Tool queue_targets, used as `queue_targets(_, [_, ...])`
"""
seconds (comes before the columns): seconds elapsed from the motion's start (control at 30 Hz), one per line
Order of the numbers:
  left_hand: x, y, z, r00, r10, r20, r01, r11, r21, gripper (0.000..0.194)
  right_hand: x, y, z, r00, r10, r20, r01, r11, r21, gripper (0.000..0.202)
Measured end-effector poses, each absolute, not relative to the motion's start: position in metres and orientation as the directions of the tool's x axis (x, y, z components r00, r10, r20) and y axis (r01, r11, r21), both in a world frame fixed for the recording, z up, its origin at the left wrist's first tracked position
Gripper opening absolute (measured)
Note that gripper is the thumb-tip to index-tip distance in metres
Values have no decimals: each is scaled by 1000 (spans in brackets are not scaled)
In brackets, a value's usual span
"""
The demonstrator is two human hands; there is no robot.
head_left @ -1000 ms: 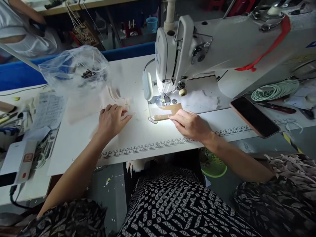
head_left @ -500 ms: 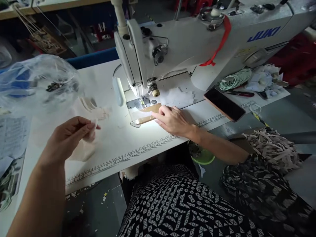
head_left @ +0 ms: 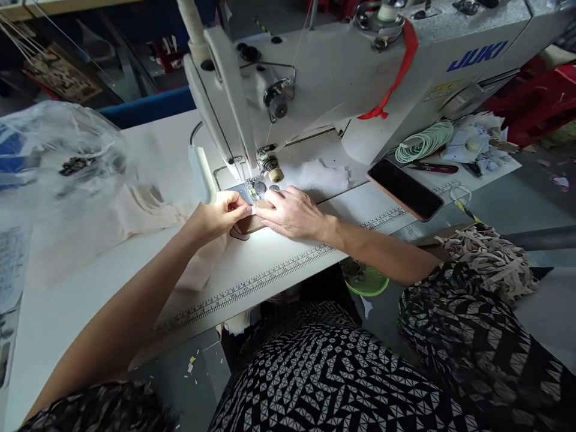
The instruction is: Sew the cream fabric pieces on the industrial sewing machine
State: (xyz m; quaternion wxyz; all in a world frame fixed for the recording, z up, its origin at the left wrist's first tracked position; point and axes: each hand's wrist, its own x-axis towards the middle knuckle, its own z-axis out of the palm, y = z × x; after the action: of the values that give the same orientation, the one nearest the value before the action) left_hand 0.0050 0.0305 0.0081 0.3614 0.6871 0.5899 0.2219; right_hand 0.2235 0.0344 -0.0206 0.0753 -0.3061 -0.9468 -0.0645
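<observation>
Here, tabletop (head_left: 263, 255) white, floor (head_left: 202, 367) littered; left hand (head_left: 216, 219) pinching fabric (head_left: 203, 267), right hand's (head_left: 297, 215) grip unclear.

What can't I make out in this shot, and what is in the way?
All in the head view:
Brown piece: partly covered by the right hand.
Pale fabric: upper part hidden behind the left hand and wrist; whether it is gripped is unclear.
Dark items: blurred inside the plastic bag.
Grey sheet: cut off by the left edge.
</observation>
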Motion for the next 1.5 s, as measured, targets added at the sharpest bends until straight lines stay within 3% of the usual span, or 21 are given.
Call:
queue_targets(0.47, [16,35,10,113,966,-232,649,105,753,19,236,40,-25,-779,541,317,565,825,-22,33])
queue_targets(1.07, [12,41,6,157,957,-245,692,70,718,18,224,28,-12,-779,608,152,617,787,8,38])
queue_targets(1.13, [9,40,5,171,961,-219,738,22,674,18,221,26,-10,-785,604,141,613,789,35,39])
queue_targets(1.2, [6,35,4,222,972,-75,800,-137,585,18,220,26,-9,-796,590,135,601,797,61,40])
queue_targets(1.33, [0,16,2,474,833,286,804,-542,245,29,218,27,-11,-805,575,147,590,802,91,39])
queue_targets(1.4, [-1,6,-2,606,726,325,732,-669,128,34,219,28,-12,-805,571,158,588,804,91,37])
queue_targets(1.5, [-2,-5,-13,687,655,316,676,-735,54,39,220,29,-12,-808,561,182,582,809,89,37])
